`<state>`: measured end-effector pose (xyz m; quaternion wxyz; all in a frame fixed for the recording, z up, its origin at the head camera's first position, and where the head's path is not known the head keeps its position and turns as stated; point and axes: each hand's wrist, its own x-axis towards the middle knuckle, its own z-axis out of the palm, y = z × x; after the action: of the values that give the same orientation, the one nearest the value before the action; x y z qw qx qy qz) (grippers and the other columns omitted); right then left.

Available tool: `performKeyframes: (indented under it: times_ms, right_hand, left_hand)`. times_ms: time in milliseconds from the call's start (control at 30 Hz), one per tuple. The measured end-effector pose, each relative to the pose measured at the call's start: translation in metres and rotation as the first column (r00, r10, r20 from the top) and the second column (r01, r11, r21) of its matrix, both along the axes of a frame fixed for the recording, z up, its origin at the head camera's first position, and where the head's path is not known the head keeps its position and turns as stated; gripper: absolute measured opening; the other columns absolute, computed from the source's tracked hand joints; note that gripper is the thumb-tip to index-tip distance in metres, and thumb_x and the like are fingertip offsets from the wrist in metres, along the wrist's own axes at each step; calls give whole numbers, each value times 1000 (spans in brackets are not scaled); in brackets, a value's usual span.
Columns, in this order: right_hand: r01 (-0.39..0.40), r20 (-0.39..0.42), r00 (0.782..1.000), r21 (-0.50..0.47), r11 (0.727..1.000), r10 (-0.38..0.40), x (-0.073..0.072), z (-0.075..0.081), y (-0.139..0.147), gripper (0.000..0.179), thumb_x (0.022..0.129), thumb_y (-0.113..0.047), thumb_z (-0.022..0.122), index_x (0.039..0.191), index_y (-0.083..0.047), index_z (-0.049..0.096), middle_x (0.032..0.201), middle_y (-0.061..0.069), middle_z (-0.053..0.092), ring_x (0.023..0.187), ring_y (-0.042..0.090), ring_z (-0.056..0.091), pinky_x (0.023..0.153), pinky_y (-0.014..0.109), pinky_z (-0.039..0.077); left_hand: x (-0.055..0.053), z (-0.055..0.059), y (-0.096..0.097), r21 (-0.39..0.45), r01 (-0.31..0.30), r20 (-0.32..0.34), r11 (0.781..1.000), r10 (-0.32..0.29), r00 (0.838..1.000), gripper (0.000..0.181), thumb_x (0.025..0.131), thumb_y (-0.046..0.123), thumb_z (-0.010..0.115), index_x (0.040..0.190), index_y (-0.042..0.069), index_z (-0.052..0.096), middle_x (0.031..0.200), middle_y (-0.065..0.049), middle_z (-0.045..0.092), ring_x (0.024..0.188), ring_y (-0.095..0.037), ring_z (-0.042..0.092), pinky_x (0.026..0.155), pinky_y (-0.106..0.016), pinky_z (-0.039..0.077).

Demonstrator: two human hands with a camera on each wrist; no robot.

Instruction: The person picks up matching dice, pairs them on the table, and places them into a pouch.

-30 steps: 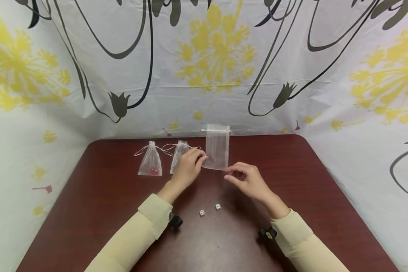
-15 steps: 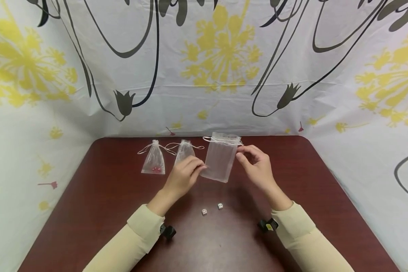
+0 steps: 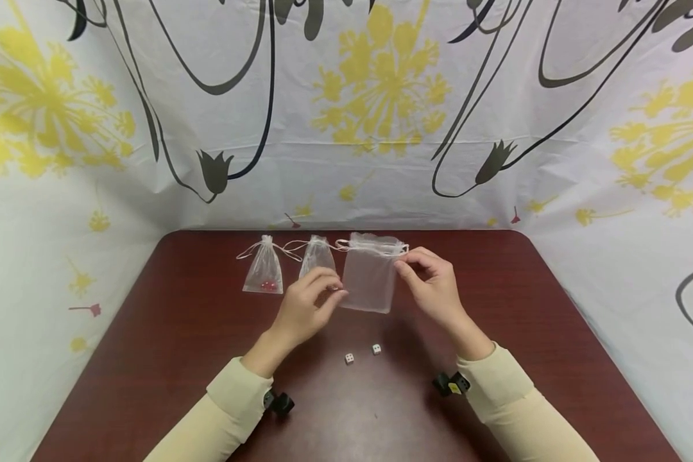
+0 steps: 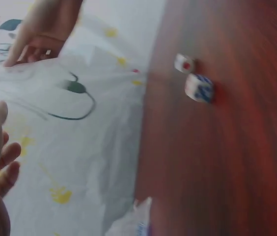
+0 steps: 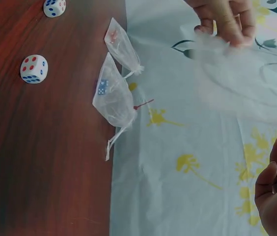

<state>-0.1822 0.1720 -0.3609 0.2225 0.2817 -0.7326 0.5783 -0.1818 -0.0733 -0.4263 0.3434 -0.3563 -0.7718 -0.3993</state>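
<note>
A sheer white drawstring pouch (image 3: pixel 369 279) hangs above the table, its gathered top at the cord. My right hand (image 3: pixel 434 282) pinches it at the upper right, by the drawstring. At the lower left edge of the pouch is my left hand (image 3: pixel 306 308), with thumb and fingertips apart in the left wrist view. In the right wrist view, the blurred pouch (image 5: pixel 241 83) spans between the two hands. Two white dice, one nearer the left (image 3: pixel 349 359) and one nearer the right (image 3: pixel 376 349), lie on the table in front of the hands.
Two tied sheer pouches lie at the back left: one with red dice inside (image 3: pixel 264 269), the other (image 5: pixel 116 96) with a blue die inside, partly behind my left hand in the head view. A patterned cloth (image 3: pixel 300 128) hangs behind the dark red table (image 3: pixel 496 276).
The pouch has come toward me and tilted. My right hand has moved from its lower corner up to the drawstring; my left hand has drawn back slightly and its fingertips have parted.
</note>
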Motion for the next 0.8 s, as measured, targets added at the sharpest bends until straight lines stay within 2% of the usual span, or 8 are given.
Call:
performKeyframes:
  times_ms: [67, 167, 233, 367, 500, 600, 700, 800]
  right_hand:
    - [3, -48, 999, 36, 999, -2, 1, 3, -1, 6, 86, 16, 69, 85, 11, 69, 81, 14, 65, 72, 6, 56, 62, 16, 47]
    - [-6, -101, 995, 75, 997, 13, 3, 8, -3, 15, 81, 23, 69, 83, 8, 70, 80, 15, 66, 73, 8, 56, 62, 17, 46]
    - [-16, -123, 992, 94, 995, 28, 4, 11, -4, 18, 79, 25, 69, 82, 7, 70, 79, 14, 66, 73, 9, 57, 62, 17, 45]
    - [-33, -141, 989, 115, 993, 50, 7, 14, -9, 19, 78, 25, 70, 80, 7, 70, 77, 13, 66, 70, 10, 55, 60, 15, 43]
    - [-42, -129, 990, 122, 992, 58, 10, 13, -15, 18, 78, 23, 71, 80, 5, 71, 76, 12, 66, 69, 8, 55, 57, 14, 41]
    - [-52, -123, 990, 122, 991, 67, 13, 12, -21, 18, 78, 23, 72, 80, 5, 71, 76, 12, 66, 69, 9, 56, 57, 15, 43]
    - [-66, -123, 989, 125, 990, 82, 16, 9, -27, 18, 77, 22, 73, 79, 5, 71, 76, 12, 66, 69, 10, 56, 56, 17, 44]
    - [-79, -117, 989, 132, 988, 94, 18, 6, -33, 17, 78, 21, 73, 79, 4, 71, 76, 12, 66, 68, 11, 56, 55, 19, 45]
  left_hand:
    - [2, 7, -1, 78, 24, 75, 997, -30, 997, 20, 85, 8, 79, 98, 4, 65, 105, -9, 69, 80, -17, 63, 66, -33, 56]
    - [4, 29, -4, 161, 50, 142, 986, -74, 987, 28, 84, 4, 78, 105, 2, 59, 112, -13, 70, 76, -20, 61, 60, -34, 53]
    - [4, 44, -6, 161, 57, 155, 985, -82, 985, 31, 86, 3, 77, 111, 2, 58, 112, -11, 70, 80, -21, 62, 62, -33, 51]
    - [6, 67, -14, 67, 61, 157, 996, -71, 985, 32, 85, 0, 79, 111, 5, 61, 101, -6, 72, 79, -20, 60, 64, -32, 47]
    - [12, 75, -21, -54, 95, 154, 994, -85, 984, 33, 84, -4, 78, 112, 4, 64, 88, -5, 73, 69, -15, 59, 59, -32, 50]
    - [15, 77, -25, -125, 137, 140, 983, -119, 983, 29, 85, -4, 76, 112, 4, 67, 93, -4, 74, 77, -14, 65, 66, -33, 56]
    - [16, 79, -29, -162, 175, 134, 971, -154, 979, 22, 86, -4, 75, 106, 5, 71, 95, -3, 73, 81, -13, 66, 67, -35, 57]
    - [15, 78, -31, -179, 183, 148, 967, -158, 976, 18, 87, -6, 73, 101, 5, 73, 91, -1, 72, 78, -12, 63, 64, -33, 55]
